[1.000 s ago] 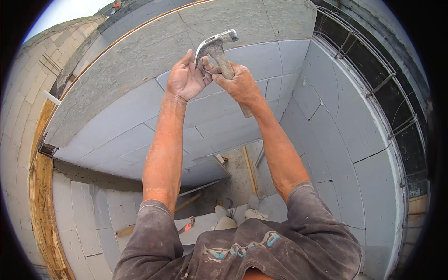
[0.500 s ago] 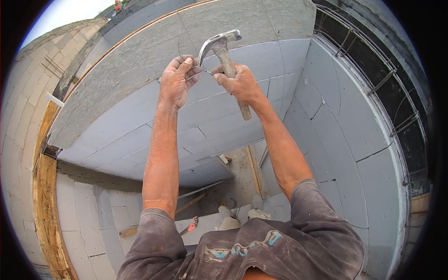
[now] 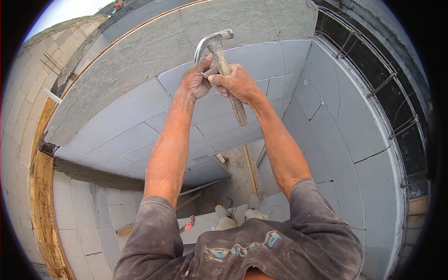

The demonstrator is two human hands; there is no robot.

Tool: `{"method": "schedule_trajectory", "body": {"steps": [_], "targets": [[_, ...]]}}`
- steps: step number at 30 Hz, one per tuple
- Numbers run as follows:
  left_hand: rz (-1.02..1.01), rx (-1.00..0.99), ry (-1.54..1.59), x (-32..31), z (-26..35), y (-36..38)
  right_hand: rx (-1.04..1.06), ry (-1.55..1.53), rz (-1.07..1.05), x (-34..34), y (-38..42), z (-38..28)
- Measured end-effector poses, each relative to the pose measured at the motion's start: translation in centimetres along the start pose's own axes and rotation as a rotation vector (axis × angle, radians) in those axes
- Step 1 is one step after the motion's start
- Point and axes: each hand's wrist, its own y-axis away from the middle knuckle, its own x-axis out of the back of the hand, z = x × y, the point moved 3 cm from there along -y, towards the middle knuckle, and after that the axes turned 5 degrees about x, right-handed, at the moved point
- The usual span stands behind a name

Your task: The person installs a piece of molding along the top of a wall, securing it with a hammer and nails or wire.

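My right hand [image 3: 239,85] is wrapped around the handle of a worn claw hammer [image 3: 220,58], whose head points up and claw curves to the left. Close beside it, my left hand [image 3: 194,82] is closed, its thumb up behind the claw. A short bit of thin metal wire [image 3: 202,73] shows where the fingertips of both hands meet; the rest is hidden by the fingers. Behind the hands rises a wall of pale blocks [image 3: 126,116] with a rough grey concrete band [image 3: 135,65] along its top.
Rebar [image 3: 382,84] runs along the dark wall top at the right. A wooden board [image 3: 44,200] edges the left wall. Far below, near my shoes [image 3: 226,223], lie an orange-handled tool [image 3: 187,225] and a wooden strip [image 3: 250,170]. Thin wires [image 3: 281,51] hang over the concrete band.
My left hand has moved right and slightly down, up against my right hand. The hammer has shifted a little left, and the wire gap between the hands has closed.
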Motion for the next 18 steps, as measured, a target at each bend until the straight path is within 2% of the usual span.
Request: {"method": "schedule_trajectory", "body": {"steps": [4, 10, 13, 16, 18], "targets": [[-0.153, 0.135, 0.069, 0.7, 3.4, -1.7, 0.028, 0.086, 0.018, 0.3, 0.2, -0.6], [-0.177, -0.009, 0.088, -0.9, 3.2, -0.4, -0.02, 0.151, 0.066, 1.6, 0.7, -1.3], [-0.052, -0.045, 0.079, -3.3, 3.2, 1.0, -0.028, 0.164, 0.109, 1.7, 0.8, -1.3], [-0.23, -0.044, 0.079, -4.3, 4.2, 1.5, -0.054, 0.192, 0.148, 1.7, 0.9, -0.8], [-0.117, -0.079, 0.005, -4.9, 4.1, 1.8, -0.034, 0.204, 0.202, 1.1, 1.0, -0.4]]}}
